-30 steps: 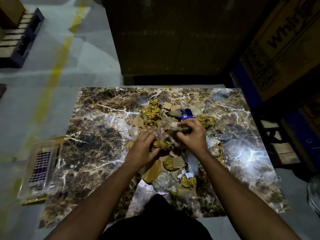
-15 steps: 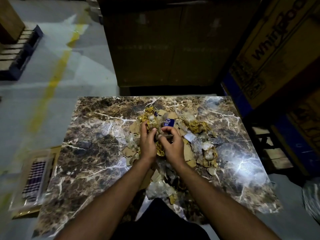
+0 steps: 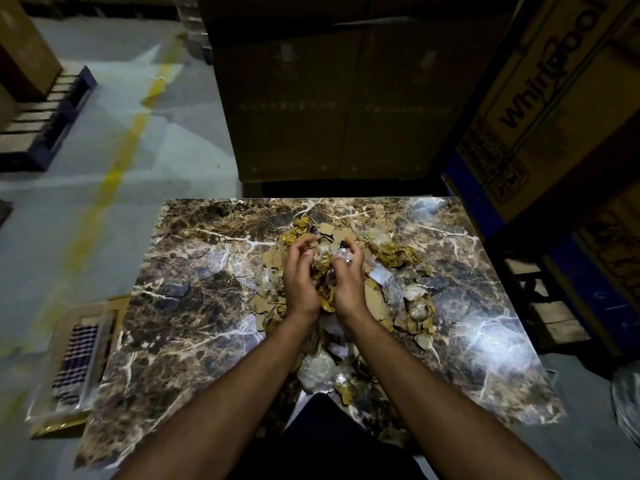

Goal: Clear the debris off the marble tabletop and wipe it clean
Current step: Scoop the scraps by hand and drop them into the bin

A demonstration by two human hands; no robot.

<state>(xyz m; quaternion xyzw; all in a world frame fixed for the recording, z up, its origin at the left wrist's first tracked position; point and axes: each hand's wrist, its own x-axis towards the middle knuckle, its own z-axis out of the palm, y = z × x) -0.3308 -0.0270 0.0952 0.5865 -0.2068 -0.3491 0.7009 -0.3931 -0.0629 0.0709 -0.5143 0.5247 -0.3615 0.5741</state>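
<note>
A dark brown marble tabletop (image 3: 194,306) with white veins carries a heap of debris (image 3: 398,271) in its middle: torn cardboard bits, crumpled gold foil and clear plastic wrap. My left hand (image 3: 299,275) and my right hand (image 3: 348,275) face each other over the heap, palms inward, fingers curled. Between them they cup a bunch of gold foil and plastic scraps (image 3: 323,268). More scraps (image 3: 322,370) lie near the table's front edge, between my forearms.
A clear plastic box with a checked cloth (image 3: 78,358) lies on the floor left of the table. Large cardboard cartons (image 3: 329,98) stand behind the table and at the right (image 3: 540,109). A pallet (image 3: 45,112) sits far left on the grey floor.
Both hands have moved further away across the heap and turned palms inward, gathering scraps between them. The blue wrapper seen earlier is now hidden. The camera has tilted up a little.
</note>
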